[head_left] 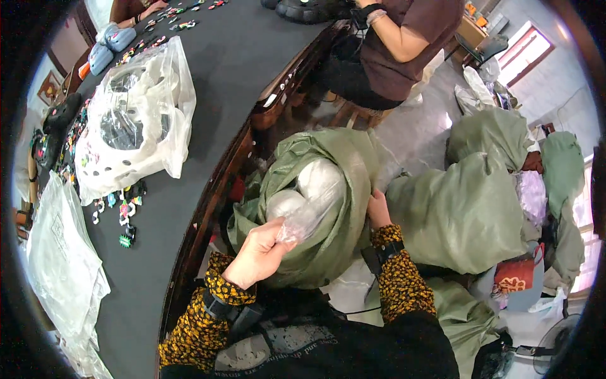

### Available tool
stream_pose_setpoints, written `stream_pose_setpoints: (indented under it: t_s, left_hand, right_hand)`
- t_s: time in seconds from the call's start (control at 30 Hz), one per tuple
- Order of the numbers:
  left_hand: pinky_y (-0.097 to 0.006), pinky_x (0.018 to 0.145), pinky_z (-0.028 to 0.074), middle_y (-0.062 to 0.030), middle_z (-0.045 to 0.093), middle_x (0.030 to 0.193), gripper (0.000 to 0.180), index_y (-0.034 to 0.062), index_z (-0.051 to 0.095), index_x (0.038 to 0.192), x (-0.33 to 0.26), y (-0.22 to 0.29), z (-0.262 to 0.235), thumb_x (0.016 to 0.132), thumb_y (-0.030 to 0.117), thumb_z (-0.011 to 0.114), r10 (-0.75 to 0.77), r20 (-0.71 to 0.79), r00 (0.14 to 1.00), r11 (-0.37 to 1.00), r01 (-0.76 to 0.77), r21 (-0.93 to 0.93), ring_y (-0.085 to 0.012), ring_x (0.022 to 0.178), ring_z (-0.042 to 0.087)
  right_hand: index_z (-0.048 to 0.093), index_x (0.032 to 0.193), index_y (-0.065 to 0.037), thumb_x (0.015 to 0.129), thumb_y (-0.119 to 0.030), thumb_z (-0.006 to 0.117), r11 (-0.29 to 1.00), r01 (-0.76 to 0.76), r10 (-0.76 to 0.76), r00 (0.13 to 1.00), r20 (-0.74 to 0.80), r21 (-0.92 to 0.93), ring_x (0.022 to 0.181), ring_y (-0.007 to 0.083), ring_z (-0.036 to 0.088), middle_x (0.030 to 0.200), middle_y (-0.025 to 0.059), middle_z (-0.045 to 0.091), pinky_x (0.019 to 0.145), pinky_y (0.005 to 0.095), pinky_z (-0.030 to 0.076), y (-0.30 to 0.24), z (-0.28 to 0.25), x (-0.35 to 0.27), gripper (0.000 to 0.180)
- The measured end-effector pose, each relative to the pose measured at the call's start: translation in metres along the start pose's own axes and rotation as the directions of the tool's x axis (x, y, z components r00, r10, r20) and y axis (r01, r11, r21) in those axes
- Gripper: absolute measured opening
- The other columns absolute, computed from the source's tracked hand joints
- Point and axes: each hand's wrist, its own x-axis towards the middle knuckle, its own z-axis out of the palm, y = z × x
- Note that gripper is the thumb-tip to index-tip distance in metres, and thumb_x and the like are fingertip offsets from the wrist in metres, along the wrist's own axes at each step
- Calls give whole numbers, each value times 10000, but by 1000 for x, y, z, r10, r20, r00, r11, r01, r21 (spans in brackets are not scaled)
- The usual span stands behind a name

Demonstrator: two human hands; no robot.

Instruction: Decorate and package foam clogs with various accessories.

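Note:
My left hand point(260, 251) is closed on the gathered end of a clear plastic bag point(306, 218). White rounded items point(320, 175) show inside it, possibly clogs, but their kind is not certain. The bag sits in the mouth of a large green woven sack point(303, 268) in front of me. At the sack's right side my right hand point(379, 211) grips its rim, with the fingertips partly hidden by the fabric.
On the dark table point(221, 57) to my left are bagged white clogs point(136, 126), loose shoe charms point(126, 211) and clear plastic bags point(63, 252). A seated person point(404, 50) is ahead. More green sacks point(454, 211) crowd the right, near a fan point(562, 344).

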Motion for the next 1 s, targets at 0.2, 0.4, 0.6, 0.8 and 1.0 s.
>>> stream_pose_setpoints:
  t_s: [0.2, 0.4, 0.6, 0.8, 1.0]
  left_hand:
    - [-317, 843, 451, -110, 629, 981, 109, -18, 631, 909, 1, 0, -3, 820, -40, 573, -2, -147, 989, 967, -35, -253, -221, 943, 591]
    - [-330, 881, 410, -116, 604, 1017, 177, -46, 621, 934, -15, -15, -30, 826, 78, 556, -115, -284, 952, 913, -11, -407, -215, 949, 557]
    - [-332, 857, 428, -116, 605, 1034, 392, -76, 576, 1020, -38, -12, -51, 827, 265, 598, -113, -90, 989, 979, 96, -180, -216, 941, 573]
    - [-341, 822, 448, -129, 627, 995, 514, -70, 615, 1024, -37, 0, -41, 820, 402, 624, -66, 63, 996, 997, 68, -32, -229, 901, 593]
    - [-383, 672, 412, -137, 568, 685, 303, -19, 595, 707, -34, 14, -34, 847, 243, 531, 180, 232, 956, 984, -175, -40, -271, 642, 532]
  right_hand:
    - [626, 1075, 28, 857, -147, 624, 813, 104, -257, 947, -193, -573, 813, 147, 595, 944, 67, 677, 706, 313, 479, 52, -46, 36, 279]
    - [619, 1062, 37, 838, -230, 607, 972, -197, 210, 973, 92, -126, 823, 286, 610, 925, 214, 664, 759, 400, 490, 48, -3, 23, 349]
    - [480, 1327, -38, 869, -246, 595, 925, -102, 10, 969, 246, 367, 1030, 259, 595, 1246, 130, 584, 950, 383, 438, -21, -27, -8, 516]
    - [509, 1298, -27, 884, -288, 581, 267, 837, -824, 456, 338, -478, 1051, 230, 586, 1220, 93, 606, 969, 350, 421, -64, -34, 25, 495]
    - [620, 989, 47, 801, -287, 653, 727, 573, -284, 753, 594, -379, 789, 199, 604, 884, 188, 661, 764, 350, 471, -129, 38, 35, 385]
